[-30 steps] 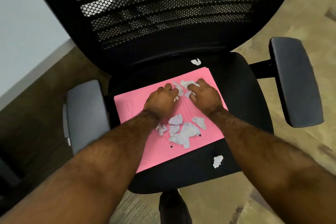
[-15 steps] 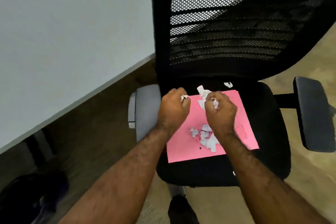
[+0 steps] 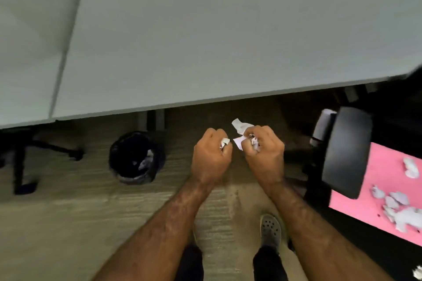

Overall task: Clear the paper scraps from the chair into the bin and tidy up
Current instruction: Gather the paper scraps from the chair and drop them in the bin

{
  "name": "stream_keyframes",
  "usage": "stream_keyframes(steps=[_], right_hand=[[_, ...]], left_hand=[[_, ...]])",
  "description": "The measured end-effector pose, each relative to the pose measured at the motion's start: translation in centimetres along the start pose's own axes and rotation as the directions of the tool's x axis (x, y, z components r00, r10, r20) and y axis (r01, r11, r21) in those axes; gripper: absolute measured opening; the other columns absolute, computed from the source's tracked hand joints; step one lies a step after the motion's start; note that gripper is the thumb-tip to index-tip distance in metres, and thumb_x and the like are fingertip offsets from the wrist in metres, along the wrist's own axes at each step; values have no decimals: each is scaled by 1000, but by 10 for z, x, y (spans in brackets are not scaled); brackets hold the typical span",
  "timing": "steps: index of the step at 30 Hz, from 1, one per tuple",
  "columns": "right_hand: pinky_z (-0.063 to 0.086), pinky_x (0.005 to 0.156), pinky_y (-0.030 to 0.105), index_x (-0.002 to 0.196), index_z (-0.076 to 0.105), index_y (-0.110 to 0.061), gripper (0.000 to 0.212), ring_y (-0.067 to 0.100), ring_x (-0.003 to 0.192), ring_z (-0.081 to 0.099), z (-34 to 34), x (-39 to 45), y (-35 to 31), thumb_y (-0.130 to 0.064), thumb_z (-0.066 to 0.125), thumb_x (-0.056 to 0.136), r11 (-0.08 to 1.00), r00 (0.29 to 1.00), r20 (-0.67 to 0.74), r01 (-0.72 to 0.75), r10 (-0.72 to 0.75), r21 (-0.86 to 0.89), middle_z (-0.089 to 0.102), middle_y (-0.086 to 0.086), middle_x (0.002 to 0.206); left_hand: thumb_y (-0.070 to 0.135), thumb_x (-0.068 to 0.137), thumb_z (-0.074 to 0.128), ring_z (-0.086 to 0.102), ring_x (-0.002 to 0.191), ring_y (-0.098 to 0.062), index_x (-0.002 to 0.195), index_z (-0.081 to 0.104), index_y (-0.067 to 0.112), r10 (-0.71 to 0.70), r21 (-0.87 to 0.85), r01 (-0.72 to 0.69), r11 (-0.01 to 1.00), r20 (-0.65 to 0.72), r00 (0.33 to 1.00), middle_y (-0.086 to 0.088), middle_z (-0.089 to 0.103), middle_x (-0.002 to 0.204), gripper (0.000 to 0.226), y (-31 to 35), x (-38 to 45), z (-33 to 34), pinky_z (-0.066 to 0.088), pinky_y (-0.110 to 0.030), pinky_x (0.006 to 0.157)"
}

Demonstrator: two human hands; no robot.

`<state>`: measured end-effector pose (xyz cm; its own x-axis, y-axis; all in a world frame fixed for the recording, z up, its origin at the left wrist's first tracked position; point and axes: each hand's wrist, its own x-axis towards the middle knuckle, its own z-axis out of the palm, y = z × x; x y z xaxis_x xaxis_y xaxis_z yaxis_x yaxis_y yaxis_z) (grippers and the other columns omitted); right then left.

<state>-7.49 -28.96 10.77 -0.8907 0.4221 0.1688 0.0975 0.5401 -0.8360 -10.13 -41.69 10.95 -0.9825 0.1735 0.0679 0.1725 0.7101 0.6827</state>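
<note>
My left hand (image 3: 211, 155) is closed on a small wad of white paper scraps (image 3: 224, 142). My right hand (image 3: 266, 155) is closed on more paper scraps (image 3: 241, 129), which stick out above the knuckles. Both hands hover over the floor, to the right of the black bin (image 3: 137, 157). The bin has a dark liner and some white scraps inside. At the right edge, the chair seat carries a pink sheet (image 3: 370, 191) with several loose scraps (image 3: 397, 207) lying on it.
A grey-white desk top (image 3: 205, 41) fills the upper half, its edge just beyond my hands. The chair's dark armrest (image 3: 344, 150) stands right of my right hand. Black chair legs (image 3: 25, 162) are at the left. My shoes (image 3: 270, 230) are on the wood-look floor.
The view has swung left from the chair to the floor and bin. Both hands lifted scraps off the pink sheet and moved left, away from the seat.
</note>
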Motion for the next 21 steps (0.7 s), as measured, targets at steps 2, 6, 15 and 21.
stream_keyframes(steps=[2,6,15,21], right_hand=[[45,66,23,82,70,-1,17,22,70,60,50,-16,-17,12,65,72,1000,996,83,19,-20,16,64,13,82],[45,65,25,79,69,-4,19,21,69,60,156,-53,-32,12,69,70,998,964,261,30,-43,55,64,9,80],[48,66,34,83,72,-8,18,22,69,61,388,-109,-2,-6,62,69,991,856,508,36,-96,126,65,10,80],[42,76,20,94,70,-15,18,14,88,62,516,-103,23,-17,58,79,997,688,722,61,-79,51,68,3,94]], left_hand=[[11,76,55,49,60,-25,72,58,4,-62,39,63,997,-46,997,-8,53,73,9,-49,-11,-29,43,-39,54],[23,76,44,54,63,-32,73,59,4,-181,55,190,980,-146,973,-10,55,74,24,-153,-36,-72,48,-44,57],[15,78,63,62,74,-44,93,64,0,-354,299,380,876,-139,925,-23,61,92,21,-390,-50,-80,48,-46,56],[24,86,57,61,91,-46,112,61,2,-433,382,477,791,-200,879,-26,60,110,35,-516,-6,-67,48,-44,68]])
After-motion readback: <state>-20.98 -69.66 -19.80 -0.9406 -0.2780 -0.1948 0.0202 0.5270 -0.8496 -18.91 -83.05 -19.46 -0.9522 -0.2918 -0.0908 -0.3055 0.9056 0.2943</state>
